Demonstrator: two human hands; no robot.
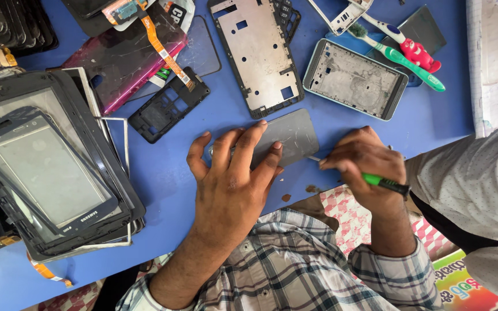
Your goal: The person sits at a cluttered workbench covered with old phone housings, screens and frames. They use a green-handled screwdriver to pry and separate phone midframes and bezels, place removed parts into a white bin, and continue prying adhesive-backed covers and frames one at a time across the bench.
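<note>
Left hand (231,184) and right hand (367,164): both bare, no rings or watch; grey-and-white plaid shirt sleeves (272,270) rolled back from the wrists.

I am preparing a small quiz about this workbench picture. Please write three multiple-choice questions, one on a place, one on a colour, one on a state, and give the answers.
1. Where does the left hand rest?
A. on the grey flat panel
B. on the toothbrushes
C. on the stack of screens

2. What colour is the handle of the tool in the right hand?
A. red
B. green
C. yellow

3. How does the grey flat panel lie?
A. standing on its edge
B. lifted in the air
C. flat on the blue table

Answers: 1 A, the fingers press down on the panel. 2 B, a green handle sticks out of the fist. 3 C, it lies flat on the blue table, with the tool tip at its edge.
</note>
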